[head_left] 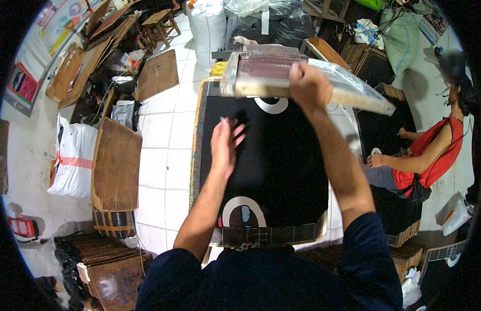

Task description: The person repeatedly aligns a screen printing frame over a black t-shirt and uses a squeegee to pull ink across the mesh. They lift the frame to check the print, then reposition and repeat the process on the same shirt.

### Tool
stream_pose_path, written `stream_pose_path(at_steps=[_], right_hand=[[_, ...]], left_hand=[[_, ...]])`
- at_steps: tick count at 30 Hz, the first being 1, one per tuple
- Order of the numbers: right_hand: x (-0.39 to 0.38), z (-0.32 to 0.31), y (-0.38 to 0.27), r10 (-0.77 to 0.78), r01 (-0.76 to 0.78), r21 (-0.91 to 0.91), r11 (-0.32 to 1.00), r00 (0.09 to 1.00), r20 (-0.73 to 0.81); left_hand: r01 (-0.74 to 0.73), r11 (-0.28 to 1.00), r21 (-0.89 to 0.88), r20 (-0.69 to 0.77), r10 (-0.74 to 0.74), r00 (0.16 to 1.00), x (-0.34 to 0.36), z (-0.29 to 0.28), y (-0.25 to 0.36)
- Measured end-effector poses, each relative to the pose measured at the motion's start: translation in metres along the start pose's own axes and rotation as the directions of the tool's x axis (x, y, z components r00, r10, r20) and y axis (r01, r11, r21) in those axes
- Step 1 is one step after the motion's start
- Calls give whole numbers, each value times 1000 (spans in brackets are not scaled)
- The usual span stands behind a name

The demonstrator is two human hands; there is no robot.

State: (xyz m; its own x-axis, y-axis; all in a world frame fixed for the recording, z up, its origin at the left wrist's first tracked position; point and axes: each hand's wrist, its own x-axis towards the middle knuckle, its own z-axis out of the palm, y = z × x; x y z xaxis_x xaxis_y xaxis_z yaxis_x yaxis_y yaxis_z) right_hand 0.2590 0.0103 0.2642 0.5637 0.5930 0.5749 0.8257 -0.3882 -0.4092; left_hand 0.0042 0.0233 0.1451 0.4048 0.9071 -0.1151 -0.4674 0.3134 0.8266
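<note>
My right hand (309, 88) grips a framed screen (359, 88) with pale edges and a maroon band, holding it aloft over the far end of a board covered in black cloth (261, 155). The screen is slightly blurred. White eye-like prints with dark centres mark the cloth at its far end (271, 109) and near end (243, 205). My left hand (225, 145) is open above the cloth's left half, fingers apart, holding nothing.
A co-worker in red (422, 150) sits at the right beside another black-covered board (391, 220). Cardboard sheets (116, 166) and a white sack (72, 160) line the left across tiled floor (165, 186). Bulging bags (206, 31) stand beyond the board.
</note>
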Motion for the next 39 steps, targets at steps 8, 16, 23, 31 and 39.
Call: stream_pose_path(at_steps=[8,16,23,31,39], right_hand=[[-158,84,77,53,-68,52,996,967,250],[-8,235,147,-170,179,5,984,930,326],[80,306,152,-240,400,-162,902,777,583],[75,289,159,-381,448,32,894,718,582],[25,293,133,-562,565,113,817,740,369]], left_hand=[[361,796,-486,-469,-586,660,10,11,-65],[-19,132,991,-29,353,935,-22,-87,-141],[-198,-178,964,236,228,945,-10,-102,-150],[-179,-162,970,208,185,960,-12,-104,-151],[-191,-192,963,227,187,956,-12,-102,-151]])
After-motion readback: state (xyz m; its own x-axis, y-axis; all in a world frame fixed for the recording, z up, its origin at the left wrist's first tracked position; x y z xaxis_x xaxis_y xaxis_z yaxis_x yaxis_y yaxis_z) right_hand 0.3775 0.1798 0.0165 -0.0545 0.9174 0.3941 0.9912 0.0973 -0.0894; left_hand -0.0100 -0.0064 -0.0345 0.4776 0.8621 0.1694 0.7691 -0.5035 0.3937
